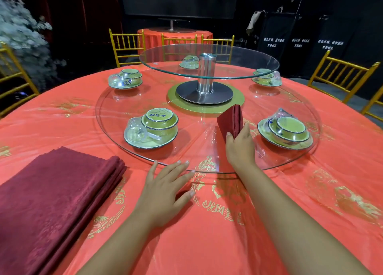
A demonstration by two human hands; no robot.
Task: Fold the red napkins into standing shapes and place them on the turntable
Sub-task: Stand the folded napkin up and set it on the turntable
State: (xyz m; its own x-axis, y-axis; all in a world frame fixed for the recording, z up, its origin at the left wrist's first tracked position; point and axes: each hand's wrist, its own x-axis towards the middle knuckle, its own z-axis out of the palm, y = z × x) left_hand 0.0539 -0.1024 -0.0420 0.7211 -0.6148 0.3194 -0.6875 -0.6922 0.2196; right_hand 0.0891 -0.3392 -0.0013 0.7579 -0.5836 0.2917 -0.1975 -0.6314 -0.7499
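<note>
Holding the folded napkin upright on the glass turntable, your right hand has its fingers curled round the lower part of the cloth, with the thumb on the near side. The napkin stands between the two nearest wrapped bowl sets, closer to the right one. I cannot tell if its base is already fully on the glass.

Your left hand lies palm down with straight, spread fingers and holds nothing. Its fingertips reach the rim of the turntable.

The main danger, in my view, is the release. The glass is smooth, so the folds may slide apart and the shape may fall flat when your fingers open, especially if you let go quickly or pull the cloth with you. A second danger is the left hand: a small push on the rim could turn the glass under the napkin and tip it. Also your right wrist is near the right bowl set — a wide withdrawal could knock it. The stack of napkins waits on the tablecloth at your left.
</note>
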